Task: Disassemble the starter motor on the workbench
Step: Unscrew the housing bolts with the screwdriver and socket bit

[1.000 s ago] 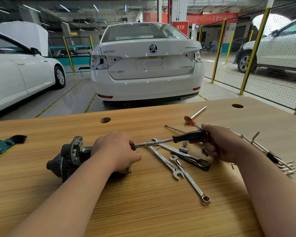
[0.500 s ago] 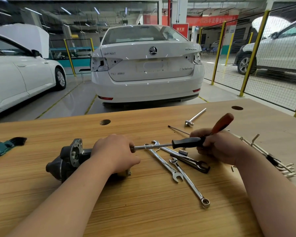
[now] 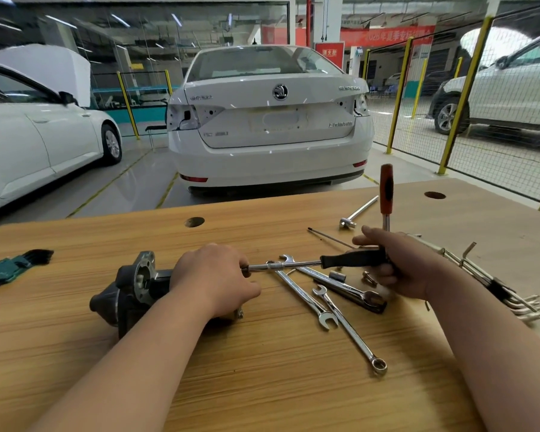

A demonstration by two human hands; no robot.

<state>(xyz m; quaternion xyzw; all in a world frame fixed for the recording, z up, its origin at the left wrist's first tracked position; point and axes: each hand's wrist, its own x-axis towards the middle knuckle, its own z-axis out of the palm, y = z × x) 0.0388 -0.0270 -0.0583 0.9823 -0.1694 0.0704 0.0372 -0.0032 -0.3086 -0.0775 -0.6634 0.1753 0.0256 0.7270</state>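
Note:
The dark starter motor (image 3: 131, 288) lies on its side on the wooden workbench (image 3: 262, 385), flange end to the left. My left hand (image 3: 212, 279) grips its body from above and hides the right end. A socket driver with a black handle (image 3: 349, 260) runs level from that end; its chrome shaft (image 3: 287, 265) reaches under my left fingers. My right hand (image 3: 399, 266) grips the driver's handle end, and a red-handled bar (image 3: 386, 188) stands straight up out of that hand.
Three combination wrenches (image 3: 349, 332) lie crossed under the driver, with a small socket (image 3: 337, 275) beside them. A chrome extension bar (image 3: 359, 212) and a thin rod (image 3: 328, 238) lie behind. Hex key sets sit far left (image 3: 3, 269) and far right (image 3: 496, 288). A white car (image 3: 268, 126) is parked beyond the bench.
The red-handled bar at my right hand has swung from lying low toward the left, up through a rightward tilt, to upright. My left hand and the motor stayed in place.

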